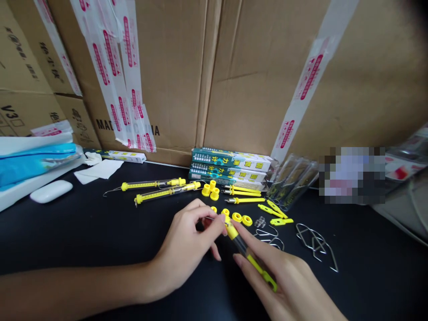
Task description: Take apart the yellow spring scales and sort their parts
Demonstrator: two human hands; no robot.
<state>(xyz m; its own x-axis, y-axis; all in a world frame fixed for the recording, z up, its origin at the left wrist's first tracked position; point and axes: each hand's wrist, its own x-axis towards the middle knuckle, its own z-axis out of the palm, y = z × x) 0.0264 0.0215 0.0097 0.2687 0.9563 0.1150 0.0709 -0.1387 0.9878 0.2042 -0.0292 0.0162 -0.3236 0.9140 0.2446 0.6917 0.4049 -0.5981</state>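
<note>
My right hand (284, 272) is wrapped round the clear tube of a spring scale (240, 244), which lies slanted, its yellow capped end pointing up and to the left. A yellow strip shows inside the tube toward the lower end. At the yellow cap, my left hand (189, 240) is closed, thumb and forefinger pinching a thin metal wire piece that is mostly hidden by the fingers. Just beyond the fingertips lie yellow ring caps (237, 217). Small metal rings (260, 222) and bent wire hooks (267, 234) are right of them.
Two assembled spring scales (167, 192) lie at left. Yellow end plugs (210, 191), yellow rods with springs (245, 200), flat yellow pieces (281, 221) and larger wire hooks (316, 243) are spread behind and right. Printed boxes (230, 165), clear tubes (294, 180) and a white mouse (51, 191) stand further back.
</note>
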